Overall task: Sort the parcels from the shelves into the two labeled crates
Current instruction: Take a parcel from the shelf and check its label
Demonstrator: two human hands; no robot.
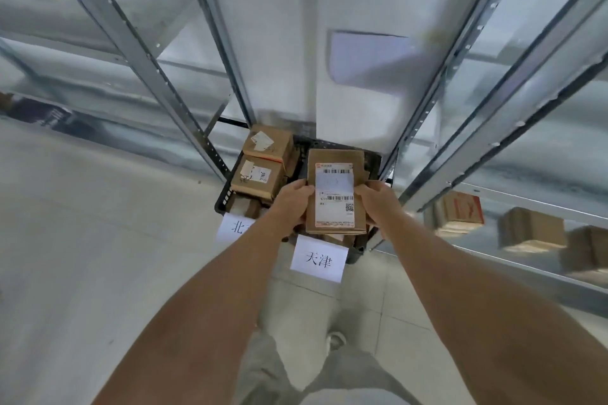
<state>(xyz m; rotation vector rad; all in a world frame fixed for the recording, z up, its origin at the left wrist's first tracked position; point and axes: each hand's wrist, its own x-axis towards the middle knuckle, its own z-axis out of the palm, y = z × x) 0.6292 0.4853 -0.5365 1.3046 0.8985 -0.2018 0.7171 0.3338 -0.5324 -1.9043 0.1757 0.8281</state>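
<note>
Both forearms reached down from the camera toward the floor, and between them the left hand [291, 204] and right hand [378, 204] held one flat cardboard parcel [335, 191], fingers curled round its two long edges, label side up. Tall metal shelving [138, 52] rose on either side, and more parcels on the right-hand shelf [529, 228] waited to be sorted.

Below the hands stood two black crates side by side on the floor. Left crate [223, 199] already carried several boxes [260, 174] and bore a paper label [235, 227] partly hidden by the left forearm. Right crate [357, 255] sat directly under the held parcel and bore a label reading 天津 [319, 260]; what lay inside it was mostly hidden.

Smallest of all was the shipping label [335, 196] on the parcel, with barcodes and a QR code; its address text was too small to read. To judge by the pose, the step in hand was checking that address before dropping the parcel. Doing it well likely meant keeping the parcel level and thumbs off the printed area, matching the city to the crate labels, then lowering it flat into the matching crate rather than tossing it, so it would not tip against the rim.
</note>
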